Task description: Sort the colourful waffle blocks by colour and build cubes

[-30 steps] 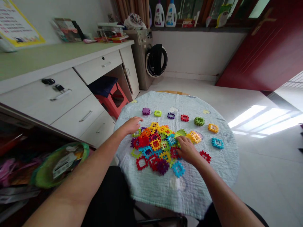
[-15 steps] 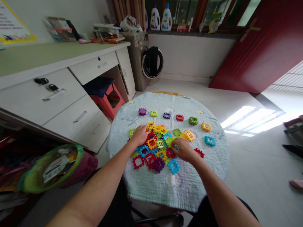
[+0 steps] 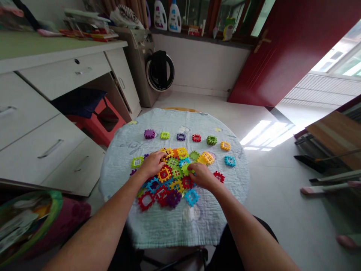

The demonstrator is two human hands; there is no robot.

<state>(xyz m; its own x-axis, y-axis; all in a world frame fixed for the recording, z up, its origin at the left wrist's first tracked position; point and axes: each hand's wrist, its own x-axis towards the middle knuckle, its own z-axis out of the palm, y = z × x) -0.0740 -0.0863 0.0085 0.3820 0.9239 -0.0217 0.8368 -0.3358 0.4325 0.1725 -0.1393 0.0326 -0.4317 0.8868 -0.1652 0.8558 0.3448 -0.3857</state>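
A heap of colourful plastic interlocking blocks, among them a purple block (image 3: 173,198), a red frame block (image 3: 146,200) and a light-blue block (image 3: 191,197), lies on the cloth-covered round table (image 3: 169,233). My left hand (image 3: 153,164) reaches into the heap's left side, fingers curled beside the yellow blocks (image 3: 168,152); whatever they grip is hidden. On the right of the heap, my right hand (image 3: 201,175) has its fingers closed on a lime-green block (image 3: 185,169). Yellow-orange blocks (image 3: 206,158) and a red block (image 3: 219,177) lie close to that hand.
Separate blocks form a curved row behind the heap, from a purple one (image 3: 149,134) to a blue one (image 3: 229,161). A waste basket (image 3: 56,210) stands at the lower left, a red stool (image 3: 104,120) under the desk. A washing machine (image 3: 141,67) stands behind.
The view has swung to the right, so the table appears further left. Both hands stay at the heap, with the right still at the lime-green block.
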